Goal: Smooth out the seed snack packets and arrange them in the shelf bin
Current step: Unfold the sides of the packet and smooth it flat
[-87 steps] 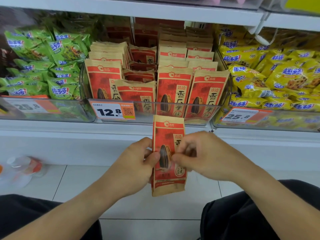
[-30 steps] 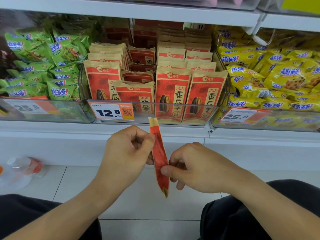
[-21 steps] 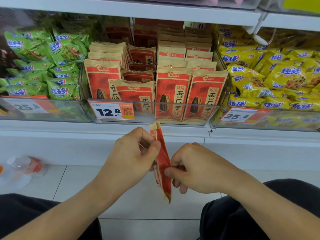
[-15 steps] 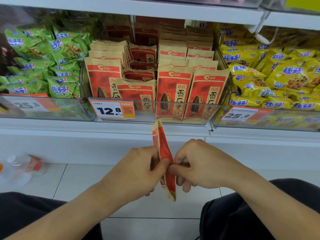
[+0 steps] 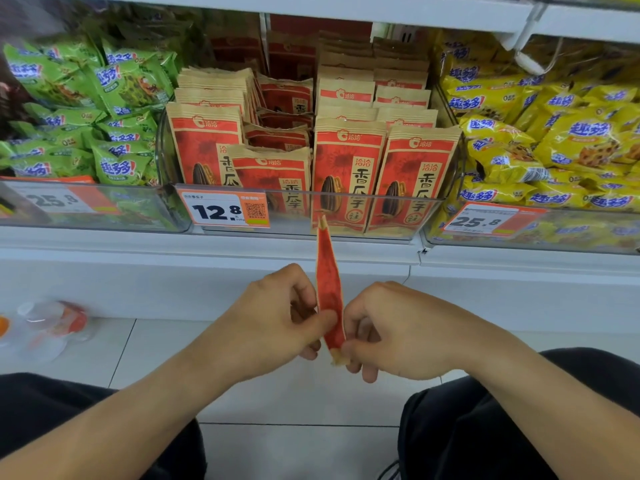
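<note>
both hands, left hand (image 5: 273, 320) and right hand (image 5: 391, 330), pinching seed packet (image 5: 329, 289) edge-on; better sliding fingers outward evenly, flattening bulge before placing in shelf bin (image 5: 346, 216)

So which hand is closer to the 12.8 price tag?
Left. The left hand is below the price tag, slightly to its right; the right hand is farther right, across the packet both pinch.
</note>
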The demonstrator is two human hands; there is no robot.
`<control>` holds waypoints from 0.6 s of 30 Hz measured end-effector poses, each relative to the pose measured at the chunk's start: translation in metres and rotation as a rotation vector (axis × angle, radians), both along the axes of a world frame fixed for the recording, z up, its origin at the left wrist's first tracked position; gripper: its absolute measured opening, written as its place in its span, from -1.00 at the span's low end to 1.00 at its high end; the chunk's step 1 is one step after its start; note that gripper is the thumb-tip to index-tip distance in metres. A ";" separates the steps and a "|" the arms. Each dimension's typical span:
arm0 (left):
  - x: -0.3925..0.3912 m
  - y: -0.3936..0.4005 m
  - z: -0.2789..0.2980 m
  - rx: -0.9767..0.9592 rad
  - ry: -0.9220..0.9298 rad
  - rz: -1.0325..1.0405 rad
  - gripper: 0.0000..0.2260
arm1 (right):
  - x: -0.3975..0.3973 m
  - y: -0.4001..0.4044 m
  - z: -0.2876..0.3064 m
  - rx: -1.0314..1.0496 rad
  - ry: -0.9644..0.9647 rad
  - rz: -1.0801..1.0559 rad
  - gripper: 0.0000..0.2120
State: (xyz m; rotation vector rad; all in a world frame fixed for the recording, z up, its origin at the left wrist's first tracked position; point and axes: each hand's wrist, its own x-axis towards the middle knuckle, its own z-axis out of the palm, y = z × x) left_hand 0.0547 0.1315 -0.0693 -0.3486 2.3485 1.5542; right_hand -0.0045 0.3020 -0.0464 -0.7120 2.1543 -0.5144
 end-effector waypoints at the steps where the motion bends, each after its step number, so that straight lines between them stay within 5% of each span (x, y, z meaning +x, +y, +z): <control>1: 0.001 0.000 0.001 0.025 -0.018 -0.010 -0.82 | -0.001 0.002 0.001 -0.015 0.005 -0.002 -0.85; 18: -0.002 0.003 -0.003 0.150 -0.122 0.060 -0.84 | -0.001 0.001 0.001 -0.092 -0.003 0.059 -0.88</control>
